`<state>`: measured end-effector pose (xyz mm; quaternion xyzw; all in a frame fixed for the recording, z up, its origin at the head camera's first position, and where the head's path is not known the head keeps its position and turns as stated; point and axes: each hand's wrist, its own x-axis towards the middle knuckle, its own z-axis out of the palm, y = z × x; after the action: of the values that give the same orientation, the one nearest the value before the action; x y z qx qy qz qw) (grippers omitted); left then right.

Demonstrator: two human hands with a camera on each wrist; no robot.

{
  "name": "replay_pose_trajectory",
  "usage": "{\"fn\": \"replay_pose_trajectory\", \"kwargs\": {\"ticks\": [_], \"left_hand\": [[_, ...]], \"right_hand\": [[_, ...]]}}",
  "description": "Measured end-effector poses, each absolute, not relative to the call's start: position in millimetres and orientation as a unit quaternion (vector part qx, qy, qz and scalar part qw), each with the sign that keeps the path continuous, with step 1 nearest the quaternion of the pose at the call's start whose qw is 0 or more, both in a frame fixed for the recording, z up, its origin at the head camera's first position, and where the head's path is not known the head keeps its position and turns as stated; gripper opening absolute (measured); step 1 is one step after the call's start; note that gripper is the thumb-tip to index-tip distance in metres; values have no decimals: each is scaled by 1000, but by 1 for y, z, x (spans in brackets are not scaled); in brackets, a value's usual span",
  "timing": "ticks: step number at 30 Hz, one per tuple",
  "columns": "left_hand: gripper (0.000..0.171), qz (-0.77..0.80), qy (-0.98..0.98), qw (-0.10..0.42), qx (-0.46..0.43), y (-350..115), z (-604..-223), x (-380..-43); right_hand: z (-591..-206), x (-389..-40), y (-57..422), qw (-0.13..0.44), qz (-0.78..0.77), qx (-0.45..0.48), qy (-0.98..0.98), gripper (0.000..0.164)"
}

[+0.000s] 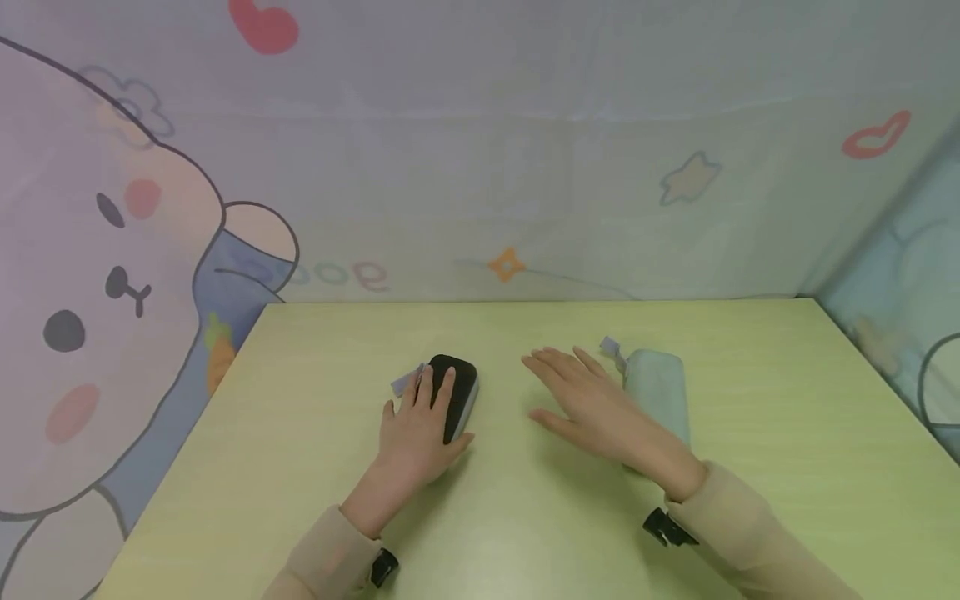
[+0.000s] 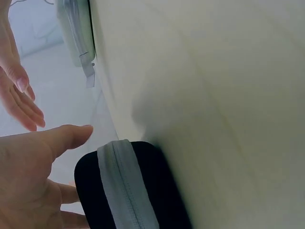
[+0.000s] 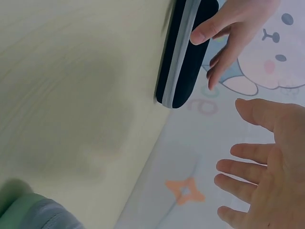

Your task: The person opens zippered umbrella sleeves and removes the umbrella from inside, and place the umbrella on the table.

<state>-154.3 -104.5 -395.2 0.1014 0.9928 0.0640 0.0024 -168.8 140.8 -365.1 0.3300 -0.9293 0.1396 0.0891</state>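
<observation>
A black zip case (image 1: 462, 385) with a grey zipper band (image 2: 125, 183) lies on the table left of the middle. My left hand (image 1: 418, 433) is over it, fingers spread along its top and thumb out past its right side. To the right lies a light green zip case (image 1: 660, 383), a grey pull tab at its far left corner. My right hand (image 1: 588, 408) hovers between the two cases, fingers extended and holding nothing. Its wrist overlaps the green case in the head view. In the right wrist view, the right hand's palm (image 3: 281, 167) faces the black case's side.
The pale yellow-green table (image 1: 510, 517) ends at a cloth backdrop (image 1: 480, 167) printed with a bear and small shapes. A grey pull tab (image 1: 405, 382) sticks out left of the black case. Dark straps (image 1: 667, 528) show at both wrists.
</observation>
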Motion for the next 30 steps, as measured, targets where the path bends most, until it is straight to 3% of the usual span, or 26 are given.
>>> {"fn": "replay_pose_trajectory", "kwargs": {"ticks": [12,30], "left_hand": [[80,60,992,-12,114,-106,-397,-159],[72,57,993,-2,102,-98,-397,-161]], "right_hand": [[-355,-186,123,93,103,387,-912,61],[-361,-215,112,29,113,398,-910,56]]}}
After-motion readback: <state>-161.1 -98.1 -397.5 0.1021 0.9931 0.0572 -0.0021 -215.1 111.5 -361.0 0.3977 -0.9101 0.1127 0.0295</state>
